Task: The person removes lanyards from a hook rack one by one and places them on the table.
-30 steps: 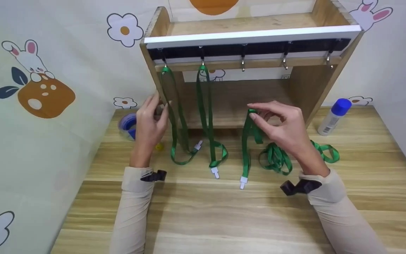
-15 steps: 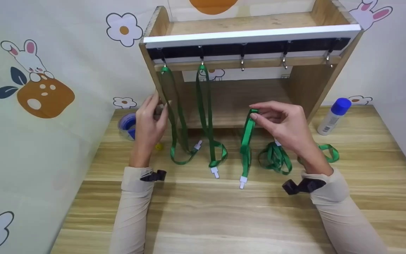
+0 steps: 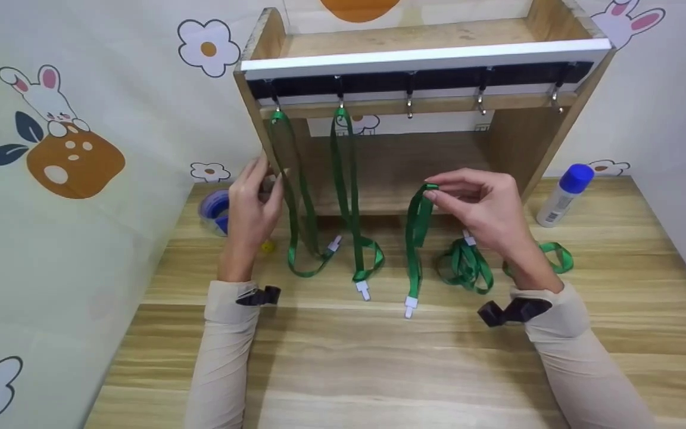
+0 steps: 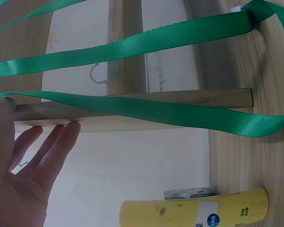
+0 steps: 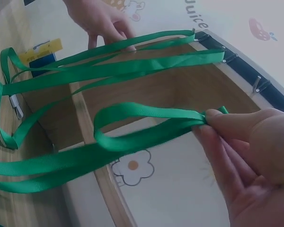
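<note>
My right hand [image 3: 483, 202] pinches a green lanyard [image 3: 412, 277] between thumb and fingertips, in front of the wooden rack [image 3: 548, 152]. Its folded strap droops in a small loop, and its white clip [image 3: 411, 305] hangs lowest. In the right wrist view the pinched top of the strap sits below the hook rail. With thumb and fingers on either side, my left hand [image 3: 255, 193] grips the rack's left side panel [image 4: 99, 118]. Two more green lanyards hang from the two leftmost hooks, one at the far left [image 3: 292, 238] and one beside it [image 3: 355, 196].
Three bare hooks [image 3: 410, 107] line the rail's right part. A coiled green lanyard [image 3: 468, 268] lies under my right hand, with another green strap [image 3: 563, 253] by that wrist. A blue-capped bottle [image 3: 563, 196] stands at right, a blue tape roll [image 3: 215, 208] at left.
My right hand has shifted slightly right with the lanyard; its folded strap has swung and now droops in a loop. My left hand keeps its place on the panel.
</note>
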`<state>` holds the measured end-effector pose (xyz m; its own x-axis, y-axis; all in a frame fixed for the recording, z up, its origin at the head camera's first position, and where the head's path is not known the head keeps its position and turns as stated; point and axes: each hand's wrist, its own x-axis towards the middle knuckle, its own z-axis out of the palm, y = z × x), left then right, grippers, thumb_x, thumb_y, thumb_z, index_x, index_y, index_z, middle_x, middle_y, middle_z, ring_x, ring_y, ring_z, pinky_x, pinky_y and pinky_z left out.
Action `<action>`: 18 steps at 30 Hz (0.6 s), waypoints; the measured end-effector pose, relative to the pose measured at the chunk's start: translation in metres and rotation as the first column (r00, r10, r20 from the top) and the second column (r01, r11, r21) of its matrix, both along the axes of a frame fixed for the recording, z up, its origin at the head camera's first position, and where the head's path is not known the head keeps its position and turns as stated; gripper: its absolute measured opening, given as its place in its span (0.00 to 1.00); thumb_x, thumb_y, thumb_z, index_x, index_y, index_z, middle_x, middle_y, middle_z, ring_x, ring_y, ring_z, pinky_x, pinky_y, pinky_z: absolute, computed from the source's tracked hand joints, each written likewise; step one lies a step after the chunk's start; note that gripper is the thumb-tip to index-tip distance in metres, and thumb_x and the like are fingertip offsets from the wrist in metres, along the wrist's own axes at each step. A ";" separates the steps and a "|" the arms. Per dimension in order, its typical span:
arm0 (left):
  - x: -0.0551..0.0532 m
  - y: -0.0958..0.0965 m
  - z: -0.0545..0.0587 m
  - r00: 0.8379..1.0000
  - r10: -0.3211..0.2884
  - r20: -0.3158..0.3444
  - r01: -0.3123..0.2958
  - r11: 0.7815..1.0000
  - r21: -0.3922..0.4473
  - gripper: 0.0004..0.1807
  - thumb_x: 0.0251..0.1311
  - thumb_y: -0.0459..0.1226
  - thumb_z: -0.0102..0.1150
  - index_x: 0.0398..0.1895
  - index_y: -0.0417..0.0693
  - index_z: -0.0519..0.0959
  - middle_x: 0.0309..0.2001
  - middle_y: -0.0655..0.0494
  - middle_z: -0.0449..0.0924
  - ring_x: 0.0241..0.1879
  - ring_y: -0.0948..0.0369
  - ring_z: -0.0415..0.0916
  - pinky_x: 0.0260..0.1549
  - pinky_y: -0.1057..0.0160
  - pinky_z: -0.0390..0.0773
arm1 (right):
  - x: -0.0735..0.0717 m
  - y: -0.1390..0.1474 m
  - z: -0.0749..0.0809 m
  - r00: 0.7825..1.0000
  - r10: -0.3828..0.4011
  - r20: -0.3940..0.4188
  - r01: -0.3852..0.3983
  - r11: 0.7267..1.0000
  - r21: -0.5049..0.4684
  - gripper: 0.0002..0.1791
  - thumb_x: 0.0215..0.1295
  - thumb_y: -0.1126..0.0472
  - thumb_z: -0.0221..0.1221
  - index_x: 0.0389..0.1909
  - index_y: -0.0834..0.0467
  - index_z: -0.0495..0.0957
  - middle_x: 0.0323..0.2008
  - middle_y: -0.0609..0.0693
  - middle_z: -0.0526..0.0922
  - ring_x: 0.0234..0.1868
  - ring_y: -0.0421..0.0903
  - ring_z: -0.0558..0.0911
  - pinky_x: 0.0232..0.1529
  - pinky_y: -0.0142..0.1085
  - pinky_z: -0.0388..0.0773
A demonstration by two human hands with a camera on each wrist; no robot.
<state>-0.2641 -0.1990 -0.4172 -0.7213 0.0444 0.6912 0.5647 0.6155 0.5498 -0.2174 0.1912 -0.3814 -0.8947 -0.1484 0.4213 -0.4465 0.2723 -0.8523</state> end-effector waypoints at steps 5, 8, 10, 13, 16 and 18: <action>-0.001 0.000 0.000 1.000 -0.003 -0.006 0.003 1.000 0.008 0.19 0.79 0.36 0.59 0.69 0.46 0.82 0.53 0.45 0.85 0.43 0.58 0.82 0.39 0.60 0.86 | -0.003 0.003 -0.001 1.000 -0.002 -0.015 0.002 1.000 -0.016 0.07 0.66 0.59 0.76 0.44 0.50 0.94 0.38 0.47 0.95 0.33 0.50 0.90 0.35 0.30 0.85; 0.000 0.000 0.000 1.000 0.000 -0.005 0.000 1.000 0.007 0.19 0.79 0.36 0.59 0.68 0.45 0.82 0.53 0.45 0.85 0.43 0.59 0.82 0.39 0.67 0.84 | -0.003 0.003 -0.001 1.000 0.005 -0.001 -0.005 0.999 -0.041 0.07 0.66 0.59 0.77 0.43 0.51 0.94 0.37 0.48 0.95 0.32 0.48 0.90 0.35 0.31 0.86; -0.001 -0.001 -0.001 1.000 0.002 -0.008 -0.002 1.000 -0.001 0.19 0.79 0.36 0.59 0.68 0.44 0.82 0.53 0.45 0.85 0.43 0.58 0.82 0.38 0.70 0.83 | -0.004 0.004 0.000 1.000 0.011 0.013 -0.011 0.998 -0.063 0.08 0.66 0.59 0.77 0.44 0.54 0.93 0.37 0.49 0.94 0.33 0.49 0.91 0.36 0.32 0.88; -0.001 -0.001 -0.001 1.000 0.006 -0.009 -0.006 1.000 -0.008 0.18 0.79 0.36 0.59 0.67 0.43 0.83 0.52 0.44 0.84 0.42 0.59 0.81 0.36 0.69 0.82 | -0.003 0.004 0.000 0.999 0.032 0.031 -0.029 0.995 -0.098 0.08 0.66 0.61 0.76 0.45 0.56 0.92 0.38 0.51 0.94 0.35 0.53 0.92 0.38 0.36 0.90; -0.001 -0.001 -0.001 1.000 0.010 0.005 -0.010 1.000 -0.015 0.20 0.79 0.36 0.58 0.69 0.42 0.81 0.51 0.44 0.84 0.42 0.59 0.81 0.37 0.62 0.86 | -0.004 0.005 0.000 0.997 0.070 0.037 -0.065 0.990 -0.121 0.08 0.68 0.63 0.74 0.46 0.58 0.91 0.41 0.53 0.94 0.37 0.56 0.92 0.40 0.37 0.90; 0.000 -0.001 -0.001 1.000 0.013 0.018 -0.013 1.000 -0.006 0.21 0.79 0.35 0.58 0.71 0.43 0.80 0.52 0.44 0.84 0.43 0.59 0.81 0.38 0.58 0.88 | -0.004 0.005 0.000 0.997 0.075 0.035 -0.070 0.992 -0.106 0.08 0.68 0.63 0.74 0.46 0.58 0.91 0.41 0.53 0.94 0.36 0.54 0.92 0.40 0.35 0.90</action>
